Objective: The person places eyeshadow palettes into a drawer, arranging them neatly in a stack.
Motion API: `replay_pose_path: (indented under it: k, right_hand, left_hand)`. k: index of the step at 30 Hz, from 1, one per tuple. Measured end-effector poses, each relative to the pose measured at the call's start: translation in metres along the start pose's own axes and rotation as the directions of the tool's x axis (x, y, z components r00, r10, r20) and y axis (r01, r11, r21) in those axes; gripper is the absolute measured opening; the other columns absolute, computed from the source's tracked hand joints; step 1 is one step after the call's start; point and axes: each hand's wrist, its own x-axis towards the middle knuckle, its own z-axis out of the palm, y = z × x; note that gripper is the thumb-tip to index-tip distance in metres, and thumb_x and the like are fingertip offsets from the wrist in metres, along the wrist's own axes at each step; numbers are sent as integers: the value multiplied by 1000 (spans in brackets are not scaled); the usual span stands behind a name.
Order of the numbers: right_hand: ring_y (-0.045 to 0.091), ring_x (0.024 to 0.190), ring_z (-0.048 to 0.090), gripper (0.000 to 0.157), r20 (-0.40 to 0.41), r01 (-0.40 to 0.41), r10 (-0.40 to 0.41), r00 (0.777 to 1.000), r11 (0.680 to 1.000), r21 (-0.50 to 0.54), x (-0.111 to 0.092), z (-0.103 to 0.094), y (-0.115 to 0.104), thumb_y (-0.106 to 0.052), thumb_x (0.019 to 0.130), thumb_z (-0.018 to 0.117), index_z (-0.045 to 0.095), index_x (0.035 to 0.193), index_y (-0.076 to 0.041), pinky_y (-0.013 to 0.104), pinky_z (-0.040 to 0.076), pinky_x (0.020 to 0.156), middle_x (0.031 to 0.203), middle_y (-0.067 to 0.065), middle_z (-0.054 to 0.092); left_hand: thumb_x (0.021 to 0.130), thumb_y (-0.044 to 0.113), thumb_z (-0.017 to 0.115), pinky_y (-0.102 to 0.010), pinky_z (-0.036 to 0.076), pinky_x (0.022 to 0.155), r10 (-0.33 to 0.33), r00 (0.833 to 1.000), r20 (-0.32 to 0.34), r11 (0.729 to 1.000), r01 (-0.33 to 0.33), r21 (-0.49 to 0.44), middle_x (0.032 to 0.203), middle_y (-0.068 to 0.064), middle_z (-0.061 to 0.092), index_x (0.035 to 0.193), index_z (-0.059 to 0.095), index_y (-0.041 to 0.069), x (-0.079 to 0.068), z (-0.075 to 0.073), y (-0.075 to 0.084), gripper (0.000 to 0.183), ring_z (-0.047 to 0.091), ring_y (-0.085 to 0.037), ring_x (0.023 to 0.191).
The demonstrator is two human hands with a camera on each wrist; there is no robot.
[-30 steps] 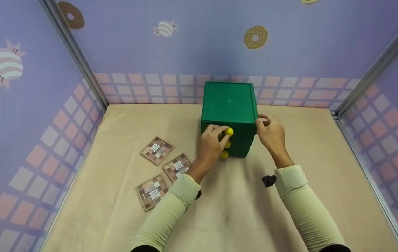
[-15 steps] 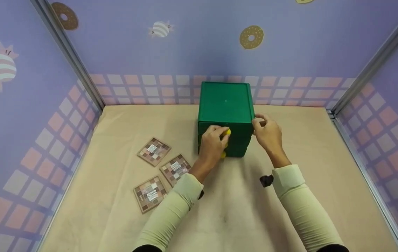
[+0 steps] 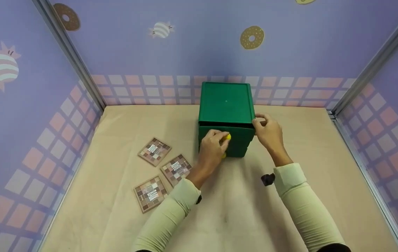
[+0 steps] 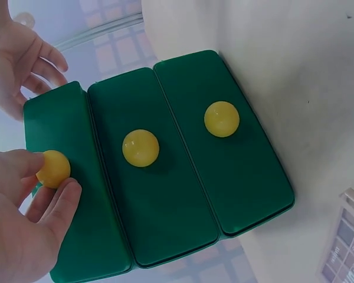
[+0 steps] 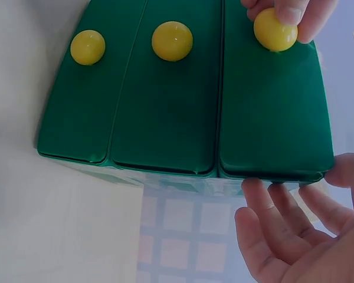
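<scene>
A small green drawer cabinet (image 3: 226, 101) stands against the back wall, with three stacked drawers. My left hand (image 3: 213, 148) pinches the round yellow knob (image 4: 54, 169) of the top drawer (image 3: 239, 134) between thumb and fingers. That drawer sits slightly pulled out, a dark gap showing under the cabinet's top in the head view. The middle knob (image 4: 140, 148) and bottom knob (image 4: 222, 119) are untouched, their drawers closed. My right hand (image 3: 269, 134) rests at the cabinet's right side near the upper front corner, its fingers (image 5: 271, 227) loosely spread and fingertips against the side.
Three square palettes lie on the table to the left: one farther back (image 3: 154, 151), one near my left forearm (image 3: 176, 169), one nearer the front (image 3: 151, 193). Patterned walls enclose the beige-covered table (image 3: 297, 140) at the back and both sides.
The top drawer has come forward a little with my left hand on its knob, opening a narrow gap beneath the cabinet's top. My right hand stays at the cabinet's side.
</scene>
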Motion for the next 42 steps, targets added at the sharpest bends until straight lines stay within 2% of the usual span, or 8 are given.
replay_pose_path:
  k: [7,15,23,31,42]
  right_hand:
    - [35,103,72,40,-3,-3,3,1000,999,-35,1,-2,-1,-32,101,54,63,135,-12,52,55,92,117,21,74]
    - [32,95,73,41,30,-18,19,999,999,-30,1,-3,-3,-33,103,54,62,138,-12,49,56,89,116,20,74]
    - [35,102,71,42,44,-23,25,999,999,-33,2,-4,-4,-33,103,53,61,138,-12,53,54,95,120,21,72]
    - [35,102,72,43,40,-24,26,999,999,-35,3,-3,-2,-33,102,53,62,138,-12,53,54,96,120,21,73]
    - [35,95,75,42,53,-28,28,998,1000,-8,1,-3,-1,-33,104,53,60,140,-12,52,57,93,121,21,72]
  left_hand:
    - [95,17,73,-23,60,83,72,997,-29,997,-70,38,105,-7,69,111,78,6,-14,-5,4,20,71,-15,96]
    - [94,18,74,-22,59,84,124,992,-21,990,-123,69,103,-6,69,111,79,8,-36,-14,8,20,71,-14,96]
    - [93,18,75,-18,58,84,171,985,11,982,-171,85,103,-5,68,112,78,9,-55,-21,11,21,71,-12,95]
    - [91,16,77,-16,58,79,227,974,-2,970,-226,92,99,-5,68,110,78,8,-75,-27,12,21,71,-11,91]
    - [91,14,78,-16,58,80,296,955,-21,950,-292,106,98,-5,68,109,78,8,-83,-30,8,20,69,-10,90]
